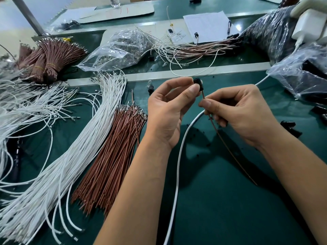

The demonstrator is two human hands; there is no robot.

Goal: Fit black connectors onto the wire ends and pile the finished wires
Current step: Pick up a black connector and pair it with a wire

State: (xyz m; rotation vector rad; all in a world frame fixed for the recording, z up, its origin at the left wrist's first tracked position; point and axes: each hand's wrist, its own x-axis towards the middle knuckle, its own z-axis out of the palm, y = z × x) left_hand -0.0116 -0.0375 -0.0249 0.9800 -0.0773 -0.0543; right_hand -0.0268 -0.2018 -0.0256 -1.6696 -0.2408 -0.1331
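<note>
My left hand [168, 110] pinches a small black connector [197, 84] between thumb and fingertips, above the green table. My right hand [237, 110] pinches a thin brown wire [228, 145] just below the connector; the wire's top end enters the connector and its tail trails down to the right. A white wire [178, 160] also runs from my right hand down toward me. A pile of loose brown wires [113, 152] and a fan of white wires [79, 142] lie to the left. Finished wires with black connectors [203, 48] lie at the back.
Bundled brown wires [49, 55] stand at the back left. A clear bag of metal parts [120, 48] lies beyond the wires. A black bag [270, 34] and a clear bag [304, 73] sit at the right. Loose black connectors [290, 126] are scattered right of my hands. Papers [207, 23] lie at the back.
</note>
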